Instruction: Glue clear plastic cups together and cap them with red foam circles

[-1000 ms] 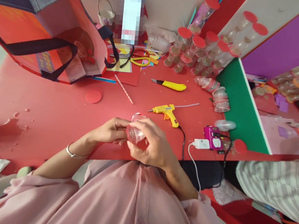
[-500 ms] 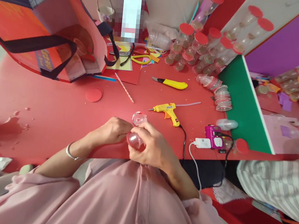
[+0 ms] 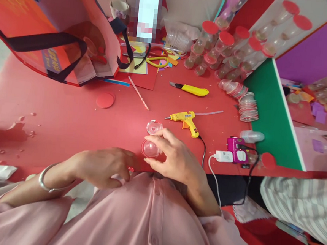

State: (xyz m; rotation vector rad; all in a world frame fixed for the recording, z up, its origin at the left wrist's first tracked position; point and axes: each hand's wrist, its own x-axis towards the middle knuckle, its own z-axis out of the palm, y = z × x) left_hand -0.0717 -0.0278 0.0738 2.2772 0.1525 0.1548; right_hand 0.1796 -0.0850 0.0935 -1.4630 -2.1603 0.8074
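Observation:
My right hand (image 3: 174,157) is closed around a small clear plastic cup (image 3: 151,149) with a red rim, thumb and fingers on its sides, near the table's front edge. Just beyond it sits another clear plastic cup (image 3: 154,127). My left hand (image 3: 105,167) hovers at the table edge, left of the held cup and apart from it. Its fingers are loosely bent, with thumb and fingers apart, and slightly blurred. A tiny red bit (image 3: 131,169) shows beside its fingertips; whether they touch it is unclear. Farther right lies a yellow glue gun (image 3: 187,121) with a glue stick in its back.
Behind lie a yellow box cutter (image 3: 194,90), a patterned straw (image 3: 138,93), a red disc (image 3: 105,100) and scissors (image 3: 157,61). A large bag (image 3: 99,71) stands left. Cup hourglasses (image 3: 208,52), stacked cups (image 3: 248,107) and a magenta power adapter (image 3: 237,150) with cables occupy the right.
My left hand has let go of the cup's rim and moved down and left. My right hand still holds the cup, its open side now turned more into view.

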